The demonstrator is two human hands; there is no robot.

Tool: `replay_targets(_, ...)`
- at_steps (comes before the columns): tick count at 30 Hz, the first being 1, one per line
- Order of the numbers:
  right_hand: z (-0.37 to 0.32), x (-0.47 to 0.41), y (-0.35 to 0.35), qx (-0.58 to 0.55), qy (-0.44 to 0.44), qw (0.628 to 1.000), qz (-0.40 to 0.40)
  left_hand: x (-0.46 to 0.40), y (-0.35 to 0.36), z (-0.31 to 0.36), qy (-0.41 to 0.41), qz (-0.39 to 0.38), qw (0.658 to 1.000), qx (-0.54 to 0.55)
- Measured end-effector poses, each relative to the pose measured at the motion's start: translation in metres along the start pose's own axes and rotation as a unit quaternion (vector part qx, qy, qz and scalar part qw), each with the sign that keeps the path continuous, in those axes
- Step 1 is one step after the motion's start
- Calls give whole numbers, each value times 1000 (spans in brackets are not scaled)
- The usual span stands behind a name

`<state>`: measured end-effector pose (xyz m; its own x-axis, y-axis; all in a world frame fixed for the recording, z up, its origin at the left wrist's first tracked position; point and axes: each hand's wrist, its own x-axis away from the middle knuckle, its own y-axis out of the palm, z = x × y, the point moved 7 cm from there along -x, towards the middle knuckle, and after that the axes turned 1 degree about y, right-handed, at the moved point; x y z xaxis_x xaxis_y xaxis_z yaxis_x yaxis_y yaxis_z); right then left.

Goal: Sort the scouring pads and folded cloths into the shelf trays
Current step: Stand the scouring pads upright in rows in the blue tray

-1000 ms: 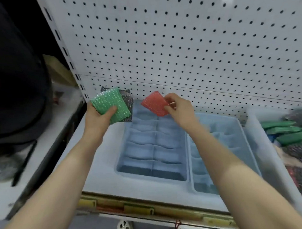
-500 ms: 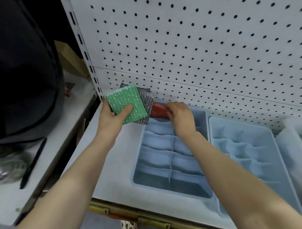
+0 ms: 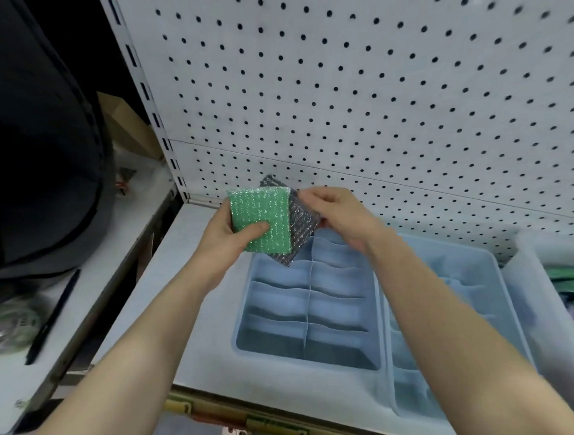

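My left hand [image 3: 223,240] holds a sparkly green scouring pad [image 3: 258,215], thumb across its front, with a dark grey scouring pad [image 3: 301,236] stacked behind it. My right hand [image 3: 341,215] pinches the grey pad's right edge. Both hands hover over the back left corner of a light blue divided tray [image 3: 242,319]. A second blue divided tray [image 3: 459,245] sits to its right. The compartments that show hold nothing. No red pad shows in this frame.
A white pegboard [image 3: 372,100] rises right behind the trays. At the far right stands a pale bin [image 3: 525,274] with green items [image 3: 570,274] inside. On the left lie a side table with a black pen [image 3: 51,320] and a large dark object [image 3: 43,160].
The red pad has left my right hand and is out of sight. My right hand has moved left and taken the grey pad's edge. The view has shifted left.
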<state>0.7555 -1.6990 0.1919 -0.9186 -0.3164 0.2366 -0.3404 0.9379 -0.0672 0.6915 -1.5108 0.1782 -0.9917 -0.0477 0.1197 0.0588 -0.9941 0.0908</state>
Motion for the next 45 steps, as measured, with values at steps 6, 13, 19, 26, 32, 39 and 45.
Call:
replay_targets(6,-12,5,-57,74,-78,981,159,1,-25,0,21,116,993,-31)
replay_targets(13,-7,-1,-21,394,-178,893,127,6,-54,-5,34,201,979,-11)
replay_targets(19,17,-20,10,522,-196,823,109,7,-57,-8,34,197,979,-39)
replay_targets(26,14,-23,13,567,-210,786,128,1,-54,-10,45,197,977,-63)
replay_targets(32,27,-17,29,-72,40,996,-19,-7,-27,-7,46,132,990,-36)
replay_targets(39,29,-3,-28,-167,-10,976,141,-5,-43,-12,19,189,982,-15)
replay_targets(45,-2,-5,6,407,-188,880,155,-3,-45,-6,25,177,983,-33)
